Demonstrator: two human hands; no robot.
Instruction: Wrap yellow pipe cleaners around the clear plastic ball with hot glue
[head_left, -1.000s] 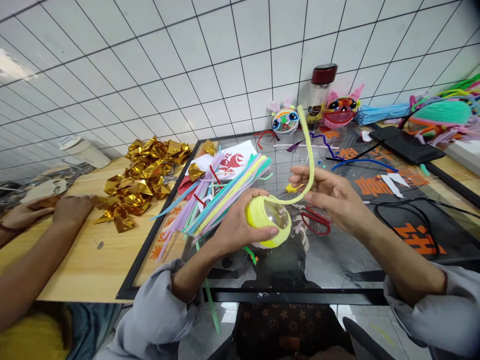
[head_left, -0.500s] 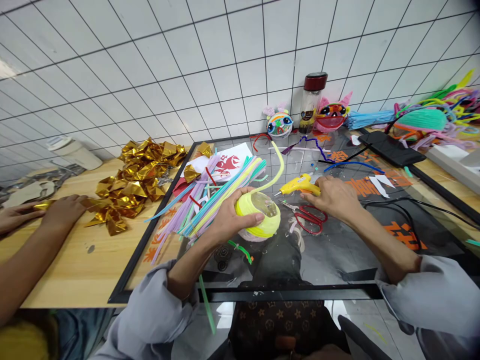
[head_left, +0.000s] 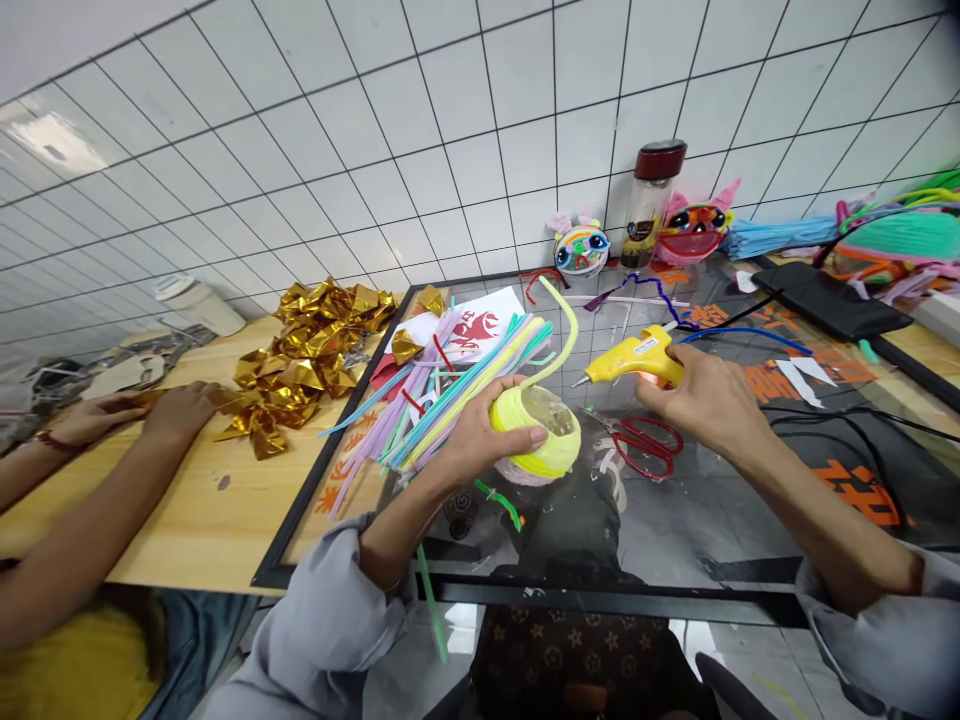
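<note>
My left hand (head_left: pixel 491 430) is wrapped round a hollow ball (head_left: pixel 551 455) covered in yellow pipe cleaner, its round opening facing up. A loose end of yellow pipe cleaner (head_left: pixel 571 335) curves up from the ball's rim. In my right hand (head_left: pixel 705 395) is a yellow hot glue gun (head_left: pixel 628 358), its nozzle pointing left, above and to the right of the ball and apart from it. Red-handled scissors (head_left: pixel 649 447) lie on the dark glass below the glue gun. A bundle of pastel pipe cleaners (head_left: pixel 457 400) lies just behind my left hand.
Crumpled gold foil (head_left: pixel 307 350) lies at left, where another person's hands (head_left: pixel 180 410) hold a gold strip. Two decorated animal-face balls, one white (head_left: pixel 581 250) and one pink (head_left: pixel 694 235), flank a bottle (head_left: pixel 649 205) by the wall. A black pouch (head_left: pixel 832 298) and cables lie at right.
My right hand has lifted the glue gun off the tabletop area near the scissors. My left hand keeps its hold on the yellow ball. The view has shifted left.
</note>
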